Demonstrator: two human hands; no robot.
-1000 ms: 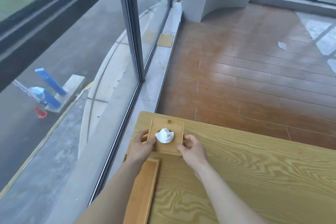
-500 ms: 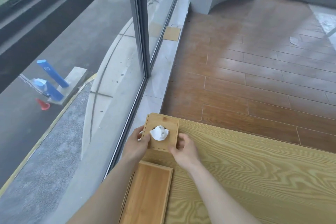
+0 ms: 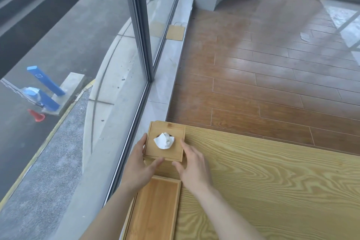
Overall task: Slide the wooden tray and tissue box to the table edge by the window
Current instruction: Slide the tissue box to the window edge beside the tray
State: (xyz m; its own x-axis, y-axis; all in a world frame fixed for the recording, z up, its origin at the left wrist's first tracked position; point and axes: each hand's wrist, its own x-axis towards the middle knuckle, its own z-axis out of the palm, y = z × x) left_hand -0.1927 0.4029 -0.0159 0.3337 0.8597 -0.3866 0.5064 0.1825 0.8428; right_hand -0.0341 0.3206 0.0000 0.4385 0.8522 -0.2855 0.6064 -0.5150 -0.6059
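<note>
Head camera view shows your 2 hands around the square light-wood tissue box with a white tissue poking from its round opening [image 3: 164, 143], which sits at the far corner of the pale grained wooden counter [image 3: 272, 181], right against the edge beside the floor-to-ceiling window [image 3: 97, 45]. Your left hand [image 3: 137, 167] lies along the box's window side, fingers [image 3: 143, 142] loosely spread and thumb across the near face; your right hand [image 3: 191, 167] mirrors it on the other side, fingers open and resting against the box, not gripping hard. Whether every fingertip touches is hard to tell. Just behind the box, the long shallow rectangular wooden tray [image 3: 155, 210] lies along the same window-side edge, its far end close to the box. By the look of it, both pieces already sit where the task wants them, so what remains for you is likely only a small squaring-up and letting go.
</note>
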